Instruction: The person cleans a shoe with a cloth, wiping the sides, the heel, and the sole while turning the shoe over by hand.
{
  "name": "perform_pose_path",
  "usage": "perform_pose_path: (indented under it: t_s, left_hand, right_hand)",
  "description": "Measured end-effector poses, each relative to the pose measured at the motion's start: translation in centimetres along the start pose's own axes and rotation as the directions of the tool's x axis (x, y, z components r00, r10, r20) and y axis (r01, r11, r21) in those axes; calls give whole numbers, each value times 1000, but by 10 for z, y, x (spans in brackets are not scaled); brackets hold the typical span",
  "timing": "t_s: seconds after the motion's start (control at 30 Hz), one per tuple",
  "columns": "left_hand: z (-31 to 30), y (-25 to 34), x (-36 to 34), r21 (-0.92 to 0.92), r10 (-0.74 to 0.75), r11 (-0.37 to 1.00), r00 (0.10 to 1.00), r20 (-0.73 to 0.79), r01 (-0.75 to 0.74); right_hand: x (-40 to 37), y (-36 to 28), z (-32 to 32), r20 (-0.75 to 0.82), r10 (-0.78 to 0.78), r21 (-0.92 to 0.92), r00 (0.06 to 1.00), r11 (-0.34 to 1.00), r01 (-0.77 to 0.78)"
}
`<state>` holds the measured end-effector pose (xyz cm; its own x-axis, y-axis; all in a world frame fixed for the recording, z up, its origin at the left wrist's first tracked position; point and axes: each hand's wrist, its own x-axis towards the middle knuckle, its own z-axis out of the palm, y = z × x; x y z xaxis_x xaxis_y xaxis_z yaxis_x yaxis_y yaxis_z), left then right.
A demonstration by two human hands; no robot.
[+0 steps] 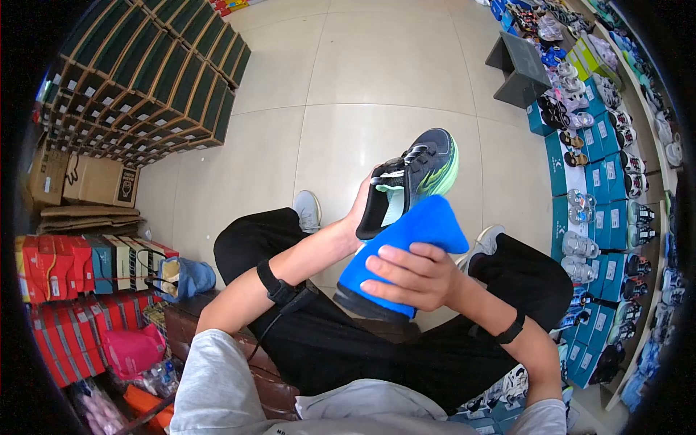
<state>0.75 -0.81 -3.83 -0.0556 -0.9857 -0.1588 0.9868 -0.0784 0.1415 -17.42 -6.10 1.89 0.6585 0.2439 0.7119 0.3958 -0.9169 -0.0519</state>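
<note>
A dark sneaker point(428, 161) with a black collar, pale mint lining and a neon-green patterned sole is held up in front of me, toe pointing away. My left hand point(358, 208) grips it from the left side near the heel, its fingers mostly hidden behind the shoe. My right hand point(417, 277) is closed around a bright blue, smooth-faced piece point(428, 226) with a dark rounded edge at its lower end. I cannot tell what kind of thing it is. It overlaps the sneaker's heel and lower side in this view.
Stacked dark-green shoeboxes point(156, 65) stand at the upper left, above red boxes point(65, 341) and a pink bag point(134, 351). Teal shoeboxes point(605, 181) topped with shoes line the right. A dark angled stand point(518, 69) sits on the tiled floor point(362, 65).
</note>
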Motion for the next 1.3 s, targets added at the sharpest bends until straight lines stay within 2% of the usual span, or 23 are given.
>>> perform_pose_path:
  t_s: [0.03,0.13,0.27,0.33,0.57,0.8,0.87,0.9,0.93,0.97,1.0,1.03,1.1,1.13,1.17,1.3]
  left_hand:
    - [-1,-2,0,65,43,997,997,-71,-39]
    - [-6,-1,2,54,41,998,998,-46,-39]
    - [-1,-3,1,50,-8,999,999,-34,10]
    - [6,0,-1,13,-69,998,998,-12,69]
    - [9,0,-1,-86,-123,989,992,22,124]
    - [17,1,-6,0,-176,984,984,-5,176]
    - [5,-2,-4,-82,-201,975,978,57,205]
    - [1,-3,-3,-128,-214,966,971,102,226]
    - [19,-1,-4,-171,-226,953,963,147,250]
    - [40,-7,-8,109,-117,982,945,-306,157]
    - [39,-8,-8,153,-94,976,932,-350,156]
    - [37,-11,-8,195,-63,971,935,-348,138]
    - [25,-16,-4,137,-66,984,953,-296,111]
    - [27,-17,-6,231,-39,966,945,-324,119]
    - [17,-18,-3,226,-67,963,944,-324,146]
    - [13,-19,-3,224,-99,957,934,-343,184]
  right_hand:
    - [1,-1,1,12,-39,-3,999,999,39]
    - [3,-2,0,78,-183,10,980,983,183]
    - [1,0,1,56,-207,-11,977,978,208]
    - [4,2,-1,37,-175,-7,984,985,175]
    - [2,8,-5,-15,-5,55,1000,998,6]
    - [-1,22,-6,-61,147,67,987,987,-143]
    - [-2,26,-7,-64,232,86,971,970,-226]
    - [1,27,-7,-80,286,155,955,950,-271]
    - [-1,32,-8,-61,295,110,953,951,-288]
    - [0,37,-7,-80,340,129,937,936,-328]
    - [1,41,-7,-97,384,148,918,918,-368]
    - [1,43,-6,-97,447,144,889,890,-432]
    - [5,48,-7,-116,551,221,826,825,-519]
    - [6,50,-7,-123,595,263,794,791,-552]
    - [7,50,-7,-116,653,347,749,733,-585]
    - [4,44,-5,-111,660,309,743,733,-606]
